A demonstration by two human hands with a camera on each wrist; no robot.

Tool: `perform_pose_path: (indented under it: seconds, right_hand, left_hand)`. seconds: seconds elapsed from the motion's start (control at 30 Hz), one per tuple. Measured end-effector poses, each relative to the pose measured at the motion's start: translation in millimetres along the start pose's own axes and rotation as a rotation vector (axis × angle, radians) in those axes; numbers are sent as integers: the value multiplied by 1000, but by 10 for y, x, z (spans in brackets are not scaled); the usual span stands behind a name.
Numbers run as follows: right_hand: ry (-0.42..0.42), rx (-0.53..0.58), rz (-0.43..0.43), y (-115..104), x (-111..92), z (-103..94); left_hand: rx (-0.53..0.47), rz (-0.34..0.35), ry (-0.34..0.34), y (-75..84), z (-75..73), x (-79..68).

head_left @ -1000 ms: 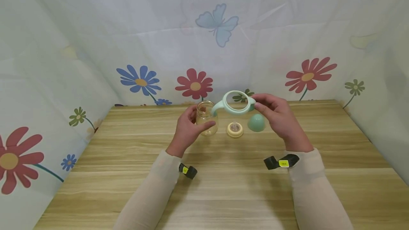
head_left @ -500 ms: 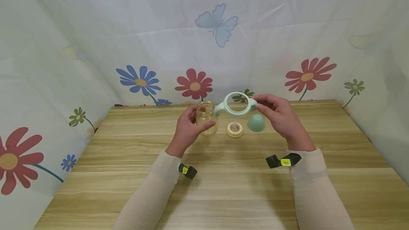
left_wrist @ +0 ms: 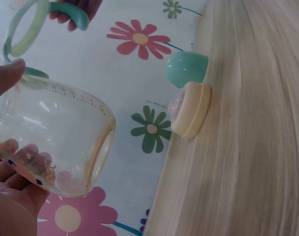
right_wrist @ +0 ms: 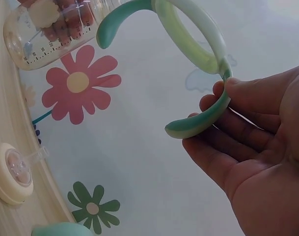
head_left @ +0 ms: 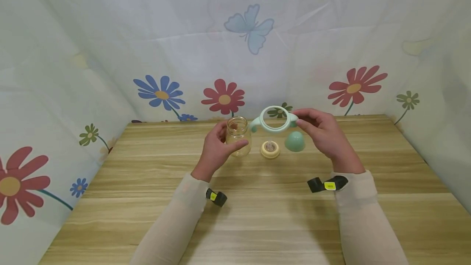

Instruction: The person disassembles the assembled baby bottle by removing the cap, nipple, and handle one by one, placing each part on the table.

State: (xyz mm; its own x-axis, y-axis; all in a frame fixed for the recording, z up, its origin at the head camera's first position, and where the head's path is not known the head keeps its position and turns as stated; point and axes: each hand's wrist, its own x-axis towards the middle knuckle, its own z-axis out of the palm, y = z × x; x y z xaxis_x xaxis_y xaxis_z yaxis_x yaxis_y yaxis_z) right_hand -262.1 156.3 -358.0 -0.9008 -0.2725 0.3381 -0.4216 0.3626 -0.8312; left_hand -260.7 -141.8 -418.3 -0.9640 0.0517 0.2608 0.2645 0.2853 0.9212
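Observation:
My left hand (head_left: 217, 146) grips a clear baby bottle (left_wrist: 66, 132) around its side. The bottle has an open neck, printed measuring marks and small coloured pictures. In my right hand (head_left: 319, 134) is a mint-green bottle handle ring (head_left: 262, 122) with two curved handles, pinched by one handle between thumb and fingers. The ring hangs in the air just right of the bottle's neck, its far handle close to the glass. A cream collar (head_left: 270, 150) with a clear nipple lies on the table below it. To the right of the collar sits a green dome cap (head_left: 295, 141).
The wooden table (head_left: 250, 216) ends at a white cloth wall (head_left: 184, 44) printed with flowers and a butterfly. Similar cloth hangs on both sides. A black camera mount sits on each wrist, the left mount (head_left: 217, 196) and the right mount (head_left: 327, 184).
My right hand has shifted slightly to the right with the handle ring, drawing its far handle away from the bottle's neck. The left hand and bottle stay put.

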Motion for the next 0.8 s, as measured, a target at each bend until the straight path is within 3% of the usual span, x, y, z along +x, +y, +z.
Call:
perform_pose_path:
  seconds: [0.8]
  right_hand:
    - [-4, -148, 33, 52, 25, 8]
  left_hand:
    - [-27, 10, -10, 9, 20, -7]
